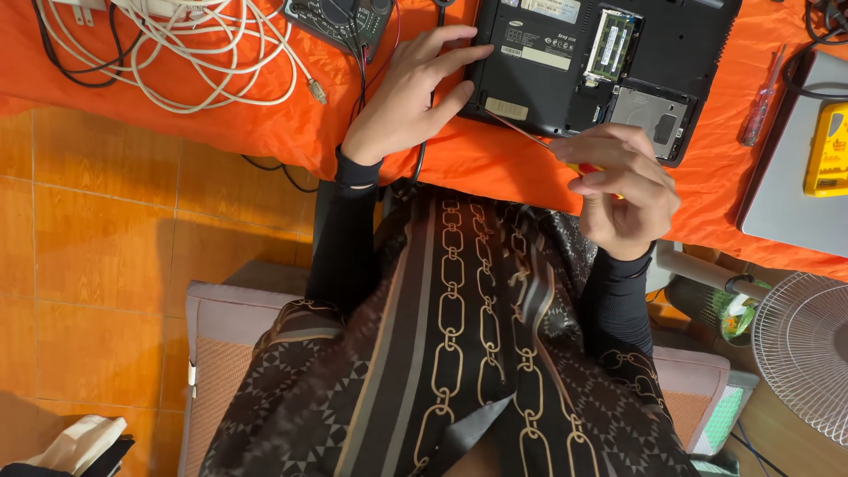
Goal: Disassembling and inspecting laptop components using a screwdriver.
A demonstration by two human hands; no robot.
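While the left hand (413, 93) lies flat with fingers spread, fingertips pressing the left edge of the upturned black laptop (601, 66), the right hand (623, 187) is curled tight round a screwdriver (530, 135), thin shaft slanting up-left to the laptop's near-left corner. Laptop sits far-centre on the orange cloth (495, 159), bottom panel open, memory and drive bays exposed. Left of it: small circuit board (340, 19) and tangled white cables (190, 49). Right: a spare screwdriver (761, 104) just beside the laptop's right edge, then a grey laptop (786, 185) with a yellow meter (829, 150) on top. Open cloth only along the near edge between the hands
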